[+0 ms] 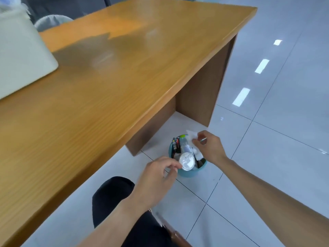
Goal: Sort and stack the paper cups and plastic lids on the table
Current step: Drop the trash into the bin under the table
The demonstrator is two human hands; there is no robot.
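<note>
Open tiled floor lies right of and behind the bin. The table edge overhangs to the left, its side panel standing beyond. The bin mouth is crowded with a bottle and other rubbish; both hands hover over it.

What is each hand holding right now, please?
Left hand: fingers pinch the clear plastic lid over the bin.
Right hand: fingers pinch a white tissue.
</note>
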